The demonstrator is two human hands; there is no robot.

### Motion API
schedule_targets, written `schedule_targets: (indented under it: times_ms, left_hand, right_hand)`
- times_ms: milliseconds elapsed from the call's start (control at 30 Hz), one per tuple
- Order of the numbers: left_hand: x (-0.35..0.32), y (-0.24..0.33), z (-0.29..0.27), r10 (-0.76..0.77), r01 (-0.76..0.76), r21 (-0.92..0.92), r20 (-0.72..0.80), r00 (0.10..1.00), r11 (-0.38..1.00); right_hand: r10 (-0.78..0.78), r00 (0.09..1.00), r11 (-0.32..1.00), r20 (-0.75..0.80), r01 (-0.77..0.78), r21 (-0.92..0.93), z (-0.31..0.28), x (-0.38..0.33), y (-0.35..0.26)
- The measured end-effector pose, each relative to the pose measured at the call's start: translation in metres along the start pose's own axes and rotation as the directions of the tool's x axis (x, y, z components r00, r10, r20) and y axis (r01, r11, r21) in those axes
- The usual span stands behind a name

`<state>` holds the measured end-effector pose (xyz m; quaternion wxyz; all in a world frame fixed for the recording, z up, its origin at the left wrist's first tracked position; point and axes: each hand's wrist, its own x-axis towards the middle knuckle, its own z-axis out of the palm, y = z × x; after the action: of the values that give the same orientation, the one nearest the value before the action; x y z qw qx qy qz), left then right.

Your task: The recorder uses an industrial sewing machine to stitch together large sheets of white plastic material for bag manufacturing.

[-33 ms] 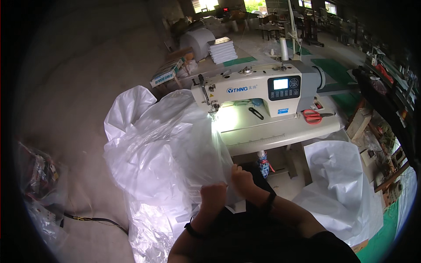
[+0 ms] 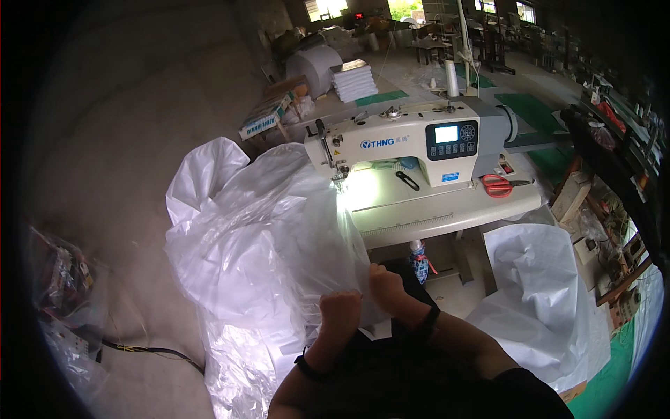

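Note:
A large heap of white, translucent plastic sheeting [image 2: 237, 244] hangs over the left end of the sewing machine bed and down toward my lap. Its right edge runs under the needle area of a white sewing machine [image 2: 391, 133], where a bright lamp shines. My left hand [image 2: 340, 311] is closed in a fist on the sheeting's near edge. Just beside it, to the right and slightly farther off, my right hand [image 2: 388, 286] pinches the same edge. The fingertips of both hands are mostly hidden.
Red-handled scissors [image 2: 497, 186] and a small black thread snipper [image 2: 407, 181] lie on the machine table [image 2: 419, 216]. More white sheeting [image 2: 541, 300] drapes at the right. A black cable [image 2: 150, 348] crosses the floor at left. Stacked white bundles [image 2: 354, 82] stand behind.

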<state>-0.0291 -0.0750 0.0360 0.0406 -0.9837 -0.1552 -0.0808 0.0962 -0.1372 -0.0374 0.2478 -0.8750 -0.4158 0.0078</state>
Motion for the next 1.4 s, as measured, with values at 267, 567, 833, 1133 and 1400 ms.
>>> schedule_targets:
  times_ms: [267, 567, 833, 1133, 1400]
  left_hand:
    - [-0.018, 0.023, -0.017, -0.086, 0.101, -0.241, 0.071, 0.994, 0.965]
    - [-0.036, 0.055, -0.019, -0.081, 0.203, -0.545, 0.238, 0.968, 0.813]
    - [-0.078, 0.004, 0.055, 0.595, -0.177, -0.812, 0.241, 0.767, 0.557]
    - [-0.088, -0.125, 0.087, -0.602, -0.466, -0.481, 0.174, 0.779, -0.742]
    - [-0.112, -0.197, 0.026, -0.845, -0.556, -0.713, 0.094, 0.527, -0.426]
  right_hand:
    - [-0.071, 0.922, 0.245, 0.382, -0.355, 0.902, -0.040, -0.013, 0.012]
    - [0.020, 0.885, 0.007, 0.466, -0.466, 0.885, -0.047, -0.046, -0.001]
    - [0.050, 0.932, 0.419, 0.358, -0.345, 0.840, -0.068, -0.060, 0.001]
    - [-0.258, 0.955, 0.955, 0.148, 0.230, 0.186, -0.078, -0.092, -0.005]
    - [-0.543, 0.840, 0.786, 0.008, 0.505, 0.357, -0.007, -0.059, 0.003]
